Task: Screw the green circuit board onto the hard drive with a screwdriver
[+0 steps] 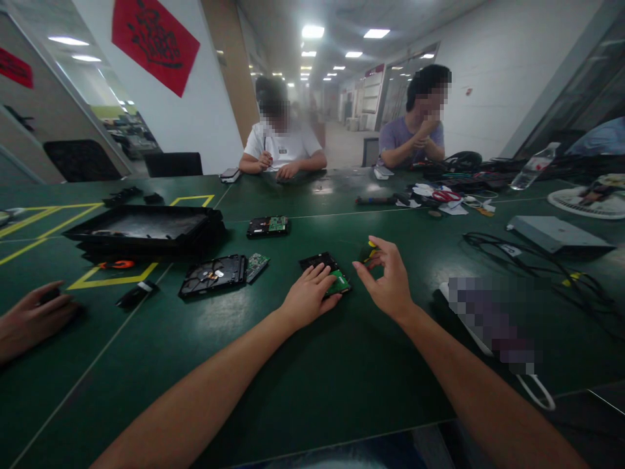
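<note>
A lit office stretches back beyond a green worktop point(293, 391), with one person in white point(283, 146) and another in purple point(413, 140) at its far edge. Near the middle of the worktop lies a black drive with a green circuit board point(315, 260). The left hand point(310, 296) rests on it, palm down, its grip loosely spread. Just beside it, the right hand point(390, 280) is raised, its grip pinching a small yellow-and-dark item point(366, 253) between thumb and forefinger. Toward the left edge are an opened black drive point(212, 277), a loose circuit board point(257, 266) beside it, and black trays point(141, 228); another drive point(268, 227) lies farther back. A co-worker's hand point(36, 319) is at the left. A grey box point(561, 236) and cables point(527, 264) lie toward the right edge.
</note>
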Tool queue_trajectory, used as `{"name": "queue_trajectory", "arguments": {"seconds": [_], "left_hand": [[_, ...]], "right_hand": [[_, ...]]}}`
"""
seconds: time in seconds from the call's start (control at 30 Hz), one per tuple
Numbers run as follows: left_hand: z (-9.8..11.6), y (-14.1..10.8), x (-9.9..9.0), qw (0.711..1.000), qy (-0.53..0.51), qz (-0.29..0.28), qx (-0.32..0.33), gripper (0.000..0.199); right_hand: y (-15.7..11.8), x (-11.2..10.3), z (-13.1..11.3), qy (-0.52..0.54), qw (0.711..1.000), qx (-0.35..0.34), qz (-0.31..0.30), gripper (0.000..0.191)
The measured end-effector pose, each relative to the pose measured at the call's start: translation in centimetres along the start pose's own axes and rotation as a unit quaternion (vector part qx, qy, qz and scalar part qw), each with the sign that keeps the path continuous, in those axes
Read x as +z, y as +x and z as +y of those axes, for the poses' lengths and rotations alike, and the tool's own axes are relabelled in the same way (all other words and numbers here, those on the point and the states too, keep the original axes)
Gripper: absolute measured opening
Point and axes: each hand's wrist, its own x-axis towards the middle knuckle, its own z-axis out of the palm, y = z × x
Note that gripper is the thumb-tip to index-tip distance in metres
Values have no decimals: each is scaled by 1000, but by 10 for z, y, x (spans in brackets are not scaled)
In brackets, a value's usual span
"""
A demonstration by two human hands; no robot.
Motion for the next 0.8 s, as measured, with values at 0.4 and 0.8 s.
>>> {"name": "queue_trajectory", "arguments": {"seconds": [0.4, 0.8], "left_hand": [[1, -1, -6, 1000, -17, -8, -2, 56], [0, -3, -5, 999, -32, -7, -7, 62]], "right_hand": [[5, -7, 1, -29, 999, 7, 36, 64], [9, -12, -2, -56, 995, 62, 44, 60]]}}
